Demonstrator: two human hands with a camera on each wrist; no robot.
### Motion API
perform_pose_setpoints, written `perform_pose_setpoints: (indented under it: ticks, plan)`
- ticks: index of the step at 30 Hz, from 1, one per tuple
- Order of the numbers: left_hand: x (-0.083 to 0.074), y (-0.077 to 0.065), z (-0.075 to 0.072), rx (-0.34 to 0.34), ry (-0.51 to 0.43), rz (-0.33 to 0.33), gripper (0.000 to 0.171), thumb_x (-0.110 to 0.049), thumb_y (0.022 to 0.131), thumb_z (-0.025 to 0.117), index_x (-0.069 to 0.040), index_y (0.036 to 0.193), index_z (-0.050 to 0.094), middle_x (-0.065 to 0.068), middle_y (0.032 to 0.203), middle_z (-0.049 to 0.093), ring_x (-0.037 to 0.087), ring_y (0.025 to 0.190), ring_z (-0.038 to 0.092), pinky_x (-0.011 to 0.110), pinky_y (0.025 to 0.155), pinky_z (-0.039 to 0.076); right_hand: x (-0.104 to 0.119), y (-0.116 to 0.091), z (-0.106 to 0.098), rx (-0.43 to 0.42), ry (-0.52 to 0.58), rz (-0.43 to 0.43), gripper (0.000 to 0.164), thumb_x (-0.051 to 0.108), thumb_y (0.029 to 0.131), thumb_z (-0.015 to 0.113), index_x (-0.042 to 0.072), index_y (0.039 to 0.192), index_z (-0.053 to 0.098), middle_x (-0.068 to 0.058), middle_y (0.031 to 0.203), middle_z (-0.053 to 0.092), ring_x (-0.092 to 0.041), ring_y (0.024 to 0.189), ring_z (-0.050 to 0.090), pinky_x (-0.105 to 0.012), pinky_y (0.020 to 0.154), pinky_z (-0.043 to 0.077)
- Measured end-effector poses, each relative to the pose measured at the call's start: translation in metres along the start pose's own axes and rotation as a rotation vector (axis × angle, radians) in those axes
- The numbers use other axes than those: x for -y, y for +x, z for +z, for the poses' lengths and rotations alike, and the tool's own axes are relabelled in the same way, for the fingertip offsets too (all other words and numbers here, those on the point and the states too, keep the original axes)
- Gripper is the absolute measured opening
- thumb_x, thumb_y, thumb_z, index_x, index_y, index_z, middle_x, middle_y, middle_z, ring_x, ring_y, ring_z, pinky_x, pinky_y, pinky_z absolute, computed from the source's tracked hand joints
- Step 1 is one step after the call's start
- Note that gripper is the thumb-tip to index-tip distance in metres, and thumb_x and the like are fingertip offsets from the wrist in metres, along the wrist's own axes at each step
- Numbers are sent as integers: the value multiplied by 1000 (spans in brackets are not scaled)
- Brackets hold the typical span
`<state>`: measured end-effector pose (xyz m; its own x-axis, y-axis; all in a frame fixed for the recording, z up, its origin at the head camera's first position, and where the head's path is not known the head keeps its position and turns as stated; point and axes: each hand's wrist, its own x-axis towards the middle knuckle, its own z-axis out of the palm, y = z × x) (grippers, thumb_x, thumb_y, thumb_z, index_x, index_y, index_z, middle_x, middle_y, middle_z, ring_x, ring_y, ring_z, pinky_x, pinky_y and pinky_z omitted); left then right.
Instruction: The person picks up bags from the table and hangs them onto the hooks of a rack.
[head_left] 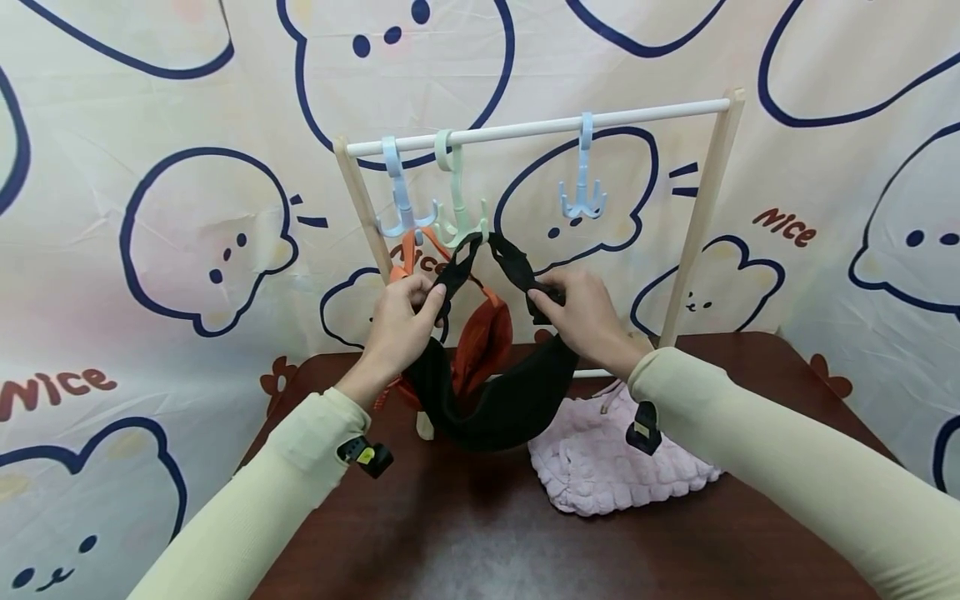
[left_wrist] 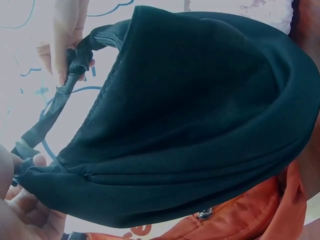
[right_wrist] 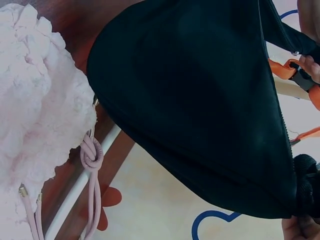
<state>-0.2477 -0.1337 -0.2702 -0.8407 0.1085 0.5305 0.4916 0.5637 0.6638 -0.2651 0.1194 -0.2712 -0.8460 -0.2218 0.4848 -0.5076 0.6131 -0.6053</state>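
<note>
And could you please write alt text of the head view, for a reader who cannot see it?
A person's left grip and right grip hold a black bag by its strap, before a rack on which an orange bag hangs. A fluffy pink item lies on the brown table.

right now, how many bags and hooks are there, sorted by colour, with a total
black bag: 1
orange bag: 1
pink bag: 1
blue hooks: 2
green hook: 1
Total: 6
</note>
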Motion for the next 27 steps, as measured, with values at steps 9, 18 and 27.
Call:
perform_pose_setpoints:
  ticks: [9, 18, 27]
  plan:
    - [7, -2, 2, 11, 9, -22, 27, -22, 105, 54, -2, 90, 64, 11, 68, 68, 16, 53, 50, 29, 56, 36, -3, -5, 4, 0, -1, -17, 20, 16, 100, 63, 3, 111, 74, -13, 101, 75, -23, 84, 70, -42, 80, 57]
    - [12, -3, 2, 14, 27, -43, 27, -23, 106, 54, -2, 92, 64, 15, 72, 70, 16, 54, 48, 29, 58, 35, -2, -5, 8, 35, -24, -11, 23, 18, 101, 63, 1, 112, 74, -14, 104, 76, -25, 91, 70, -42, 83, 57]
    - [14, -3, 3, 25, 35, -58, 24, -22, 105, 55, -1, 98, 65, 13, 78, 74, 19, 60, 57, 31, 64, 39, -6, -6, 10, 71, -61, -17, 24, 19, 101, 62, 0, 112, 74, -14, 105, 75, -25, 92, 69, -43, 83, 55]
